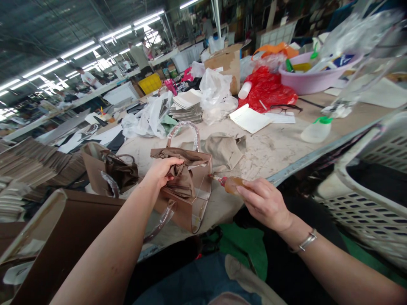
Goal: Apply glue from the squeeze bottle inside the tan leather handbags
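A brown handbag lies on the table in front of me, its top open and its handles wrapped in clear plastic. My left hand is closed on the bag's crumpled brown lining, thumb on top; the fingertips are partly hidden. In my right hand is a small amber glue bottle with a red neck, held sideways. Its thin tip points left and meets, or nearly meets, the bag's right edge. A second brown bag stands to the left.
Stacked brown panels fill the far left, behind a large brown box-like piece. Beyond the handbag are white plastic bags, a notepad and a pink basin. A squat bottle with a green cap stands near a white basket.
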`<state>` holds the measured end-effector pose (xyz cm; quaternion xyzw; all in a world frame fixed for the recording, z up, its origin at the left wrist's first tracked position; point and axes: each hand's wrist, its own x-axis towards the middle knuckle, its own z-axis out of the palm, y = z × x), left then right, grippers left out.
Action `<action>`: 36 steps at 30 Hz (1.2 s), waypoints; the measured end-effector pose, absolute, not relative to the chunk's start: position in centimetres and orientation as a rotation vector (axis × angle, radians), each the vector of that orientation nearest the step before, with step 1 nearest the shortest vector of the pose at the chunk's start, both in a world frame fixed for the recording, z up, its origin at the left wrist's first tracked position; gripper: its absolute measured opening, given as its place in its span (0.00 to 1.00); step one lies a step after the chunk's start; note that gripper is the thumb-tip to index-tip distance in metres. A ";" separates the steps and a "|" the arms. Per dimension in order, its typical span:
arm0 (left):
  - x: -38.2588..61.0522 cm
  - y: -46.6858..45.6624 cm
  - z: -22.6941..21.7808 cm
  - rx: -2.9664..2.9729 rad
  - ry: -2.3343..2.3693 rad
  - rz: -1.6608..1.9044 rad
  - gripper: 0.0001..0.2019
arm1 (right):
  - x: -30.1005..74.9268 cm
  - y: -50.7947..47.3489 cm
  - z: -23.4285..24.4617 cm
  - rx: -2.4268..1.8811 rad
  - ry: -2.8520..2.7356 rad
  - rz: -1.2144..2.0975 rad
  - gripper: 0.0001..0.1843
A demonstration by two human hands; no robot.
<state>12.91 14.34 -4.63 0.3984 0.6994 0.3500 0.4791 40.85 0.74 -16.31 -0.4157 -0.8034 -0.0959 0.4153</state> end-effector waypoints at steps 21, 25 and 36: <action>12.4 14.5 -4.8 0.973 1.719 0.840 0.17 | 40.6 2.3 -14.1 -1.051 -1.777 -0.317 0.23; 12.3 14.9 -5.1 0.982 1.713 0.815 0.17 | 40.5 2.8 -13.9 -1.045 -1.719 -0.311 0.22; 12.7 15.1 -4.8 0.962 1.742 0.805 0.16 | 40.8 2.2 -14.5 -1.078 -1.809 -0.148 0.19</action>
